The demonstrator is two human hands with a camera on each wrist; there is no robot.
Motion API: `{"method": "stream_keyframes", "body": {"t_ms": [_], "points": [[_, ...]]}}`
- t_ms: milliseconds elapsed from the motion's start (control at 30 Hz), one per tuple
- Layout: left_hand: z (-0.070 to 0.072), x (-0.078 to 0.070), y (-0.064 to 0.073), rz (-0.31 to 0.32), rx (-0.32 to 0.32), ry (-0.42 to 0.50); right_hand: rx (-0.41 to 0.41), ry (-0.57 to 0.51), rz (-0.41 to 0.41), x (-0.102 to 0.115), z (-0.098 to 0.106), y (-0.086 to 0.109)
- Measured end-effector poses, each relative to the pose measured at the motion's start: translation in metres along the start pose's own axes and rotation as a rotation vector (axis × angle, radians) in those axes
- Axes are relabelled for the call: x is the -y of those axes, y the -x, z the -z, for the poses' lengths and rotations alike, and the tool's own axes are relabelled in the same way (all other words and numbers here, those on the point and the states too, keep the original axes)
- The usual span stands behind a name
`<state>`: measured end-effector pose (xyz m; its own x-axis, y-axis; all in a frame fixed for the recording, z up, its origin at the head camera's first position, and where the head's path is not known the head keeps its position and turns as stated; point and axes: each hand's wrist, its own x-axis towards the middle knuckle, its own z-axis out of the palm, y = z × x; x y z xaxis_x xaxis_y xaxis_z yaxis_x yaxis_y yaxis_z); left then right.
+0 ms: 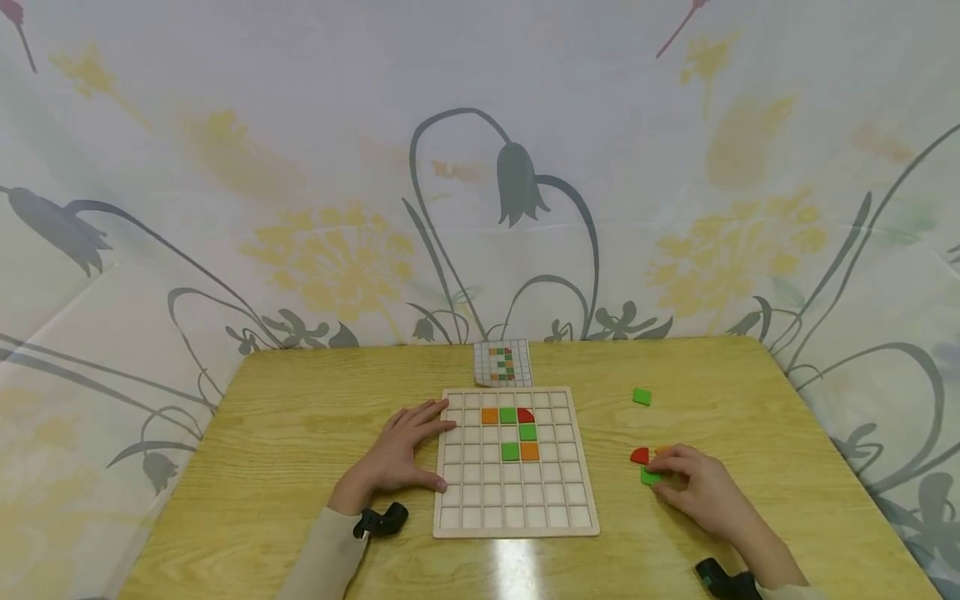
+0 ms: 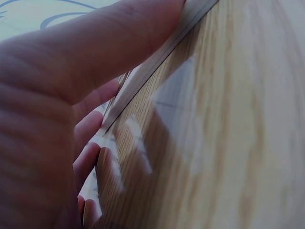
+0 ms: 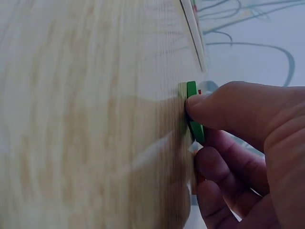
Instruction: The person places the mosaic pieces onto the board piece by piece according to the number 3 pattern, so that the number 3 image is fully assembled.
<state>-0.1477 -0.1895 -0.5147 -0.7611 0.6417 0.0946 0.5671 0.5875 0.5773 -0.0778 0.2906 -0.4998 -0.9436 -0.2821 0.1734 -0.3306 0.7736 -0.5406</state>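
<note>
Pinches a flat green square tile (image 1: 649, 477) between thumb and fingertips of the right grip (image 1: 697, 492), low at the yellow wood-grain table (image 1: 337, 375), a red quarter-circle tile (image 1: 640, 456) just off its left side, and rests the wide-spread left grip (image 1: 395, 458) against a pale wooden gridded board (image 1: 480, 517) rightward.

The head camera looked forward and down from well above the left hand (image 1: 401, 450) and right hand (image 1: 701, 492), while each wrist camera peeked closely along its fingers, sharing with the head view the board (image 1: 513, 517) beside the left and a green tile (image 3: 197, 130) at the right.
</note>
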Motion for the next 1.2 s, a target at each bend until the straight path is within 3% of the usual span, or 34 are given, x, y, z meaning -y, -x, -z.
{"method": "stream_keyframes", "body": {"t_ms": [400,767,1200], "points": [[-0.001,0.001,0.0,-0.007,-0.01,-0.003,-0.035,0.008,0.034,0.005,0.002,-0.003],[-0.001,0.002,-0.001,-0.008,-0.003,-0.017,-0.091,-0.08,0.165,0.013,-0.007,-0.014],[0.0,0.001,0.0,0.001,0.0,0.004,0.02,-0.207,0.201,0.033,-0.031,-0.038]]}}
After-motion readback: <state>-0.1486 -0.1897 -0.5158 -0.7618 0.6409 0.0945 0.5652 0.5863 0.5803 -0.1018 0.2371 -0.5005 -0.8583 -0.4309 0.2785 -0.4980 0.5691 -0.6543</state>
